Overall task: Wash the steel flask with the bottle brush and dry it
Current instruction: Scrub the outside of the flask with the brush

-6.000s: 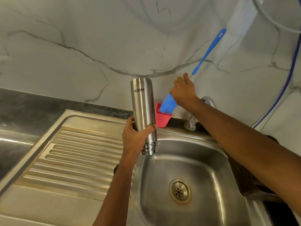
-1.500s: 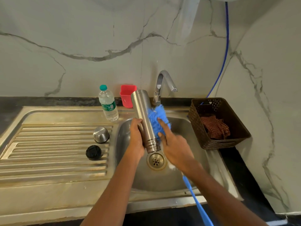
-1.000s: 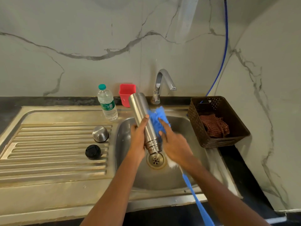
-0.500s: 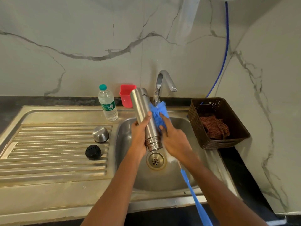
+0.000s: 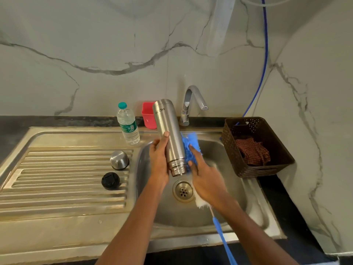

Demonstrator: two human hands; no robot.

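Gripping steel flask (image 5: 172,138) mouth-down over the sink (image 5: 231,155) with left hand (image 5: 159,161). Pushing bottle brush (image 5: 189,143) against its side with right hand (image 5: 207,181), probably clutching the bristles, kinda blurry.

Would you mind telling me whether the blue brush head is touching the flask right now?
Touching. The head view shows the brush head pressed against the right side of the flask by the right hand, with no gap.
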